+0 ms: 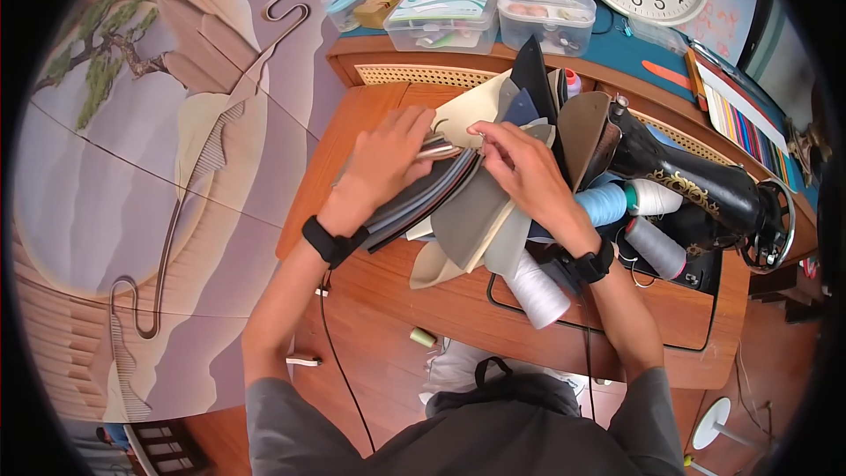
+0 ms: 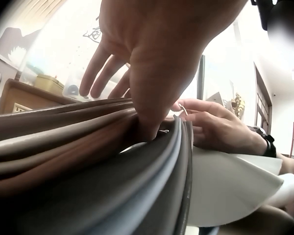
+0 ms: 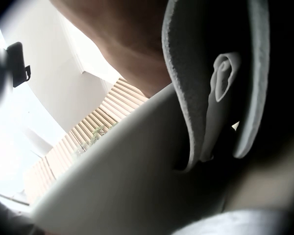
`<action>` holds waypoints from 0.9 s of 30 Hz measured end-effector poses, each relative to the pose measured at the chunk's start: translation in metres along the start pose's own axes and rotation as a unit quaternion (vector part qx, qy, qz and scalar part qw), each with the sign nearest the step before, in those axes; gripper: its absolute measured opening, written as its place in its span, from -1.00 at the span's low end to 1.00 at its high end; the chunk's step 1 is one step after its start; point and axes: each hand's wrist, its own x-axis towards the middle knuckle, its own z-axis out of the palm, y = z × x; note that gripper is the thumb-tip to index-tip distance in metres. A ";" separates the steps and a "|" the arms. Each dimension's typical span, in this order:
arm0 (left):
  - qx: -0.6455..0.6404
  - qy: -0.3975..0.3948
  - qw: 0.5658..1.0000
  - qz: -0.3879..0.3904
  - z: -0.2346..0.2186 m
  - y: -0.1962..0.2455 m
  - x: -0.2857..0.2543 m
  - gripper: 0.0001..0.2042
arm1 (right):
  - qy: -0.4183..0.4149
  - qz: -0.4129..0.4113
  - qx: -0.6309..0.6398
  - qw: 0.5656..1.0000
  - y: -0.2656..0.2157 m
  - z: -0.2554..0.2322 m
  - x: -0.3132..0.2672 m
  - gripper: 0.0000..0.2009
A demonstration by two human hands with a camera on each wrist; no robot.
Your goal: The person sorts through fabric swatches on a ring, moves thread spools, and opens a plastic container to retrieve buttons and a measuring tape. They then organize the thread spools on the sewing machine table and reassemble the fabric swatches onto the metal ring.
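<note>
Many leather-like sheets in grey, brown, blue and cream fan out, and a thin metal ring (image 1: 440, 124) shows at their gathered ends. My left hand (image 1: 384, 155) grips a bundle of brown and white sheets (image 1: 437, 150), its thumb between layers in the left wrist view. The fingers of my right hand (image 1: 531, 178) pinch the ring's end beside the grey and blue sheets (image 2: 159, 171); that hand (image 2: 220, 126) also appears in the left wrist view. Grey sheets (image 3: 108, 161) fill much of the right wrist view, where the right fingertips are hidden.
A black sewing machine (image 1: 687, 167) stands at the right, with blue thread (image 1: 602, 204), grey thread (image 1: 655, 247) and a white cone (image 1: 538, 293) near it. Plastic boxes (image 1: 441, 22) line the back shelf. Cables hang from both wrists, and a painted panel (image 1: 291, 123) is on the left.
</note>
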 end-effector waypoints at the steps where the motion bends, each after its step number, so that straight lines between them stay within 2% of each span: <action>1: -0.001 0.002 1.000 -0.002 0.000 -0.006 -0.001 -0.24 | -0.002 -0.001 -0.001 1.000 -0.002 -0.001 0.001 -0.71; 3: -0.030 -0.035 0.999 0.015 -0.002 -0.017 -0.001 -0.25 | 0.002 -0.018 -0.019 1.000 -0.005 -0.003 0.007 -0.72; 6: -0.041 0.006 0.999 0.020 -0.012 -0.011 0.006 -0.29 | -0.003 -0.040 -0.049 0.998 -0.014 -0.010 0.018 -0.72; 10: -0.021 -0.003 0.999 0.038 -0.020 -0.014 0.014 -0.31 | 0.001 -0.057 -0.054 0.997 -0.018 -0.014 0.028 -0.72; 13: -0.035 -0.010 0.998 0.058 -0.021 -0.023 0.018 -0.33 | 0.001 -0.043 -0.044 0.998 -0.014 -0.014 0.030 -0.72; 15: -0.038 0.004 0.997 0.070 -0.020 -0.034 0.020 -0.46 | 0.029 0.009 0.028 0.999 -0.008 -0.010 0.030 -0.76; 16: -0.038 0.003 0.997 0.069 -0.023 -0.037 0.020 -0.46 | 0.028 0.009 0.029 0.999 -0.008 -0.010 0.030 -0.76; 18: -0.060 -0.003 0.998 0.033 -0.030 -0.041 0.021 -0.57 | 0.021 0.077 0.112 0.991 -0.010 -0.011 0.030 -0.81; 21: -0.074 0.016 0.997 0.012 -0.032 -0.039 0.017 -0.60 | 0.051 0.029 0.121 0.991 -0.003 -0.002 0.030 -0.82; 25: -0.098 0.027 0.995 -0.020 -0.031 -0.032 0.013 -0.60 | 0.047 0.034 0.146 0.988 -0.003 0.004 0.027 -0.79; 27: -0.140 0.047 0.988 -0.050 -0.027 -0.028 0.012 -0.61 | 0.030 0.067 0.139 0.988 -0.013 0.002 0.025 -0.62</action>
